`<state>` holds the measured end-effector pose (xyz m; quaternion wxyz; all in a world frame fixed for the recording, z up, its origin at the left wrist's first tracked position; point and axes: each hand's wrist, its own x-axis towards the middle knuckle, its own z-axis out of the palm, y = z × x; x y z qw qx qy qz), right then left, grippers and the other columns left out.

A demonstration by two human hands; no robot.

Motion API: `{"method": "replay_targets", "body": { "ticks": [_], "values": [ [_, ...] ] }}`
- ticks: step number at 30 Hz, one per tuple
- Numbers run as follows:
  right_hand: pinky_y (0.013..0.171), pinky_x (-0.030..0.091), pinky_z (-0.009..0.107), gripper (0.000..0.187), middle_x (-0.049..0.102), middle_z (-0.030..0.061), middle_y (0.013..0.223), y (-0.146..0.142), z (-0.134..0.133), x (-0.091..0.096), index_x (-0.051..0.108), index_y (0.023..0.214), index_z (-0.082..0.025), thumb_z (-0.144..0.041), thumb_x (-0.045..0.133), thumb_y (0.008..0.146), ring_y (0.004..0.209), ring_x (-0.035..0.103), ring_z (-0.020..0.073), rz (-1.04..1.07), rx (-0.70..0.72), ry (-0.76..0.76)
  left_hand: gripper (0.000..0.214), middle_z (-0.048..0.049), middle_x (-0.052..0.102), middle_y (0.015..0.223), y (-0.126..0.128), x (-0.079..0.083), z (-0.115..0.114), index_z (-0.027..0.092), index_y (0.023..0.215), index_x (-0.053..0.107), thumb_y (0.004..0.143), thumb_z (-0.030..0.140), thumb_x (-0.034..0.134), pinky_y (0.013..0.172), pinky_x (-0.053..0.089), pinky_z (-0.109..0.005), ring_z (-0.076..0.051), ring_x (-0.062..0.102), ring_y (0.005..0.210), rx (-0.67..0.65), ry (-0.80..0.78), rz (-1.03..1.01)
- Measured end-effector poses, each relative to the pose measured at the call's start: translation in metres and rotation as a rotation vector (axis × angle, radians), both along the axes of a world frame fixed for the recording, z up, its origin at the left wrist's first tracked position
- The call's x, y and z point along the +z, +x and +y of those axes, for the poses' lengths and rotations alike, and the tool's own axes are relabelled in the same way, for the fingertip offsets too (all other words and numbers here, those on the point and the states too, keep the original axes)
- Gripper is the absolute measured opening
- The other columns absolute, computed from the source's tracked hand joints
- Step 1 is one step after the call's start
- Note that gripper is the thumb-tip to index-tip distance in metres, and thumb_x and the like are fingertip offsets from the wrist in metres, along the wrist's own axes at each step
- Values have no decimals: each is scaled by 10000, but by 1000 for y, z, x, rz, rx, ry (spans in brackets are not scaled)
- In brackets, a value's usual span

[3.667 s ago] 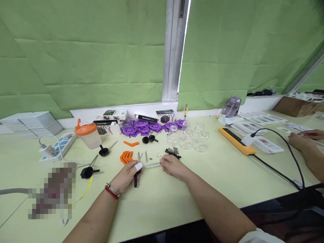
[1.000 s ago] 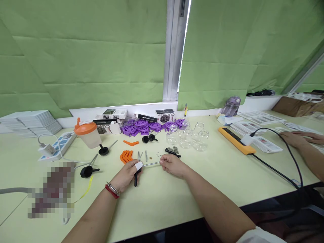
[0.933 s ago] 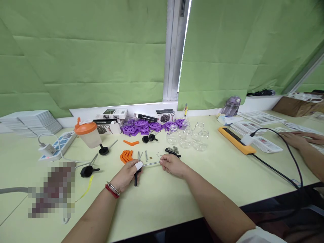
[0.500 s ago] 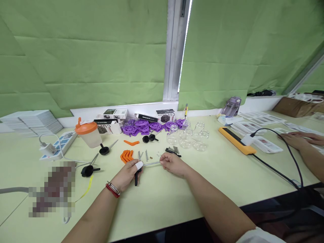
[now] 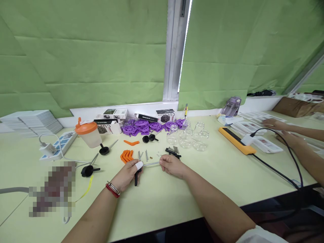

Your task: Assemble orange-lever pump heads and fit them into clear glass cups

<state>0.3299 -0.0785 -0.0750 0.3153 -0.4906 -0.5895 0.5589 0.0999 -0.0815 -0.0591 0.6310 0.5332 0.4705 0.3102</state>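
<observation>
Gripping a black-handled part (image 5: 136, 179), the left hand (image 5: 126, 175) is enclosing its top; a metal rod (image 5: 151, 163) is running to the right hand (image 5: 174, 166), fingertips pinching it.

"CUP HOLDER" — on a white box (image 5: 166, 116)
</observation>
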Motion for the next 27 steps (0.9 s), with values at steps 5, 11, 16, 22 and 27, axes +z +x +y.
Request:
{"method": "replay_targets", "body": {
  "ticks": [5,11,16,22,27],
  "values": [
    [387,223,195,235,532,-29,576,-1,-1,4,477,678,-172,-342,529,831,374,322,39,109,28,-82,325,51,445,553,0,2,-1,189,708,501,759,495,597,417,367,-210,-94,395,470,-4,11,-8],
    [361,195,185,248,494,-44,494,-3,0,3,487,660,-165,-347,537,820,349,322,39,150,13,-113,322,54,443,558,0,4,-1,191,716,505,746,496,604,419,408,-238,-97,401,452,-34,27,-7],
    [351,190,175,252,492,-42,480,-3,-1,2,492,654,-167,-347,525,826,346,329,41,143,5,-139,316,61,431,550,0,4,-1,194,718,494,755,490,597,424,404,-229,-93,400,444,-49,31,5],
    [351,184,165,269,483,-42,465,-4,-3,5,490,649,-166,-362,524,830,348,326,41,141,3,-166,328,59,444,549,0,5,-2,192,711,490,735,491,624,427,370,-213,-94,405,456,-24,44,32],
    [357,192,182,306,436,-61,442,-10,-3,7,478,670,-179,-419,489,859,340,297,51,156,-41,-84,326,44,474,584,-3,1,1,189,715,524,760,506,590,443,374,-226,-102,405,485,2,43,-5]
  ]
}}
